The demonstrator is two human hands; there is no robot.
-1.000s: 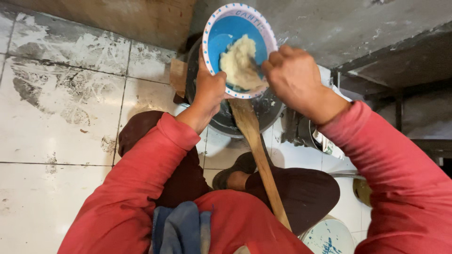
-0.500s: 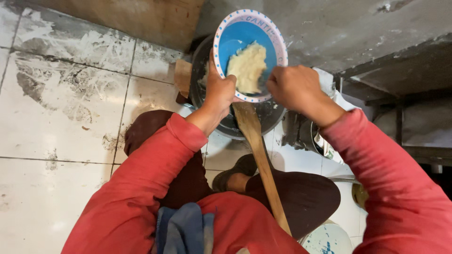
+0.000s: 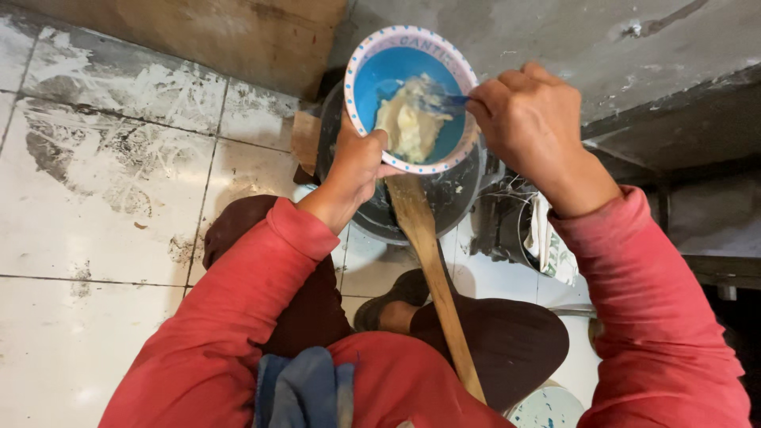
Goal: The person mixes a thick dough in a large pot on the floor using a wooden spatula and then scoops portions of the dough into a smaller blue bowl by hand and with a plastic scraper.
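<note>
My left hand (image 3: pixel 358 162) grips the blue bowl's (image 3: pixel 366 87) rim over the pot (image 3: pixel 460 198); right hand (image 3: pixel 527 119) pinches a spoon (image 3: pixel 440 101) in the dough (image 3: pixel 408 123).

The dough (image 3: pixel 408 119) now sits lower left in the bowl (image 3: pixel 372 75), smaller and scraped together, with more blue bared. The right hand (image 3: pixel 527 119) is drawn back to the right rim, a utensil (image 3: pixel 440 101) showing at its fingertips.
</note>
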